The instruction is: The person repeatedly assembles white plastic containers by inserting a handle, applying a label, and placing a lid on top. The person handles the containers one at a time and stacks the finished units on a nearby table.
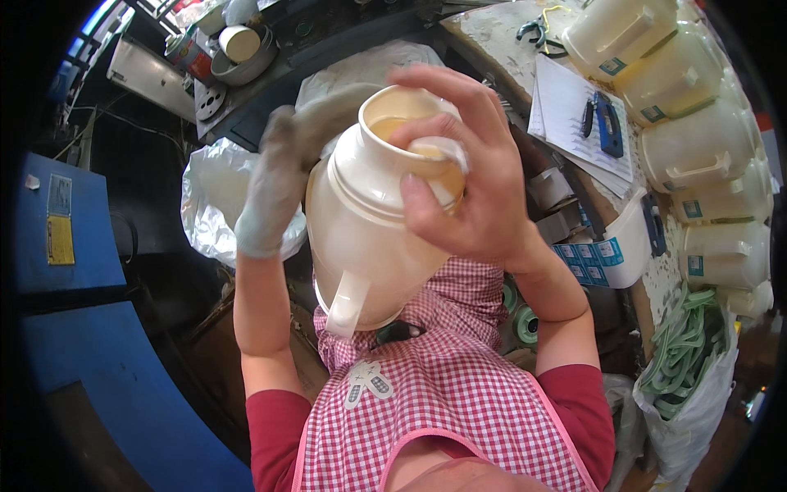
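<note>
Pinching a white piece [443, 152] inside the cream jug [365, 234] above the lap [463, 297], the right hand [484, 168] seems not yet finished; the gloved left hand [280, 168] (its grip I cannot tell) flanks it. Other jugs [697, 148] perhaps are done.

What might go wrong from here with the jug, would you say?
The jug might slip: the gloved left hand is at its side, but its grip is partly hidden and blurred.

The small white wad could drop inside if the right hand loosens, since it sits right at the open mouth.
</note>
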A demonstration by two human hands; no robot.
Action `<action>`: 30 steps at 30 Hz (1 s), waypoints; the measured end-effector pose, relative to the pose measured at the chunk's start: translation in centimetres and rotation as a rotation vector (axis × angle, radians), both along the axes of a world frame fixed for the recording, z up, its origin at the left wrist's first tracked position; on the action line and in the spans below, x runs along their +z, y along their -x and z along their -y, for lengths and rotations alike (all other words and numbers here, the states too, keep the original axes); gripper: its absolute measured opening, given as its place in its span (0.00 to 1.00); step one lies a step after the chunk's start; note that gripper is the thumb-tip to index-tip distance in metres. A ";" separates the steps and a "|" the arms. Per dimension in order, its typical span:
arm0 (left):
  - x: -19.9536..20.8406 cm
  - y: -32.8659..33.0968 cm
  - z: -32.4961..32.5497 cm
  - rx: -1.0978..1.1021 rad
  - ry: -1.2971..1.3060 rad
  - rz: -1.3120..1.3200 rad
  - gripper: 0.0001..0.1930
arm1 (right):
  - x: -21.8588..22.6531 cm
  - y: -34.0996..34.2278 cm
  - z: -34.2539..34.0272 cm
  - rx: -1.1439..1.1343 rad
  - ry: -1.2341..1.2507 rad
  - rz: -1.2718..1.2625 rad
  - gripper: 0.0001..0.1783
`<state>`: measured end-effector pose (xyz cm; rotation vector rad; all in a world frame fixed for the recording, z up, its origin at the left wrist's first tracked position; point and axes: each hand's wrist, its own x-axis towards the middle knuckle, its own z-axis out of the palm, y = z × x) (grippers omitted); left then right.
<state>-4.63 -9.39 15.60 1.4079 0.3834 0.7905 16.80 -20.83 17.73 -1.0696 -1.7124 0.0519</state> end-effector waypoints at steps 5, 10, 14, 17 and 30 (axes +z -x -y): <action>1.4 -4.3 0.5 -0.194 -0.251 -0.180 0.31 | 1.7 -0.8 -0.6 0.020 0.074 0.141 0.12; 1.0 -4.5 1.0 -0.240 -0.303 -0.055 0.35 | 1.7 -1.4 -0.6 0.084 0.150 0.203 0.22; 1.5 -3.2 0.6 -0.237 -0.516 -0.192 0.43 | 1.8 -0.7 0.0 0.130 0.038 0.165 0.19; 2.1 -2.3 0.2 -0.287 -0.560 -0.232 0.48 | 1.6 -0.7 0.9 0.073 -0.025 0.204 0.16; 6.0 -1.4 -0.1 -0.324 -0.603 -0.157 0.46 | 2.1 -7.4 -4.4 -0.263 -0.065 -0.371 0.15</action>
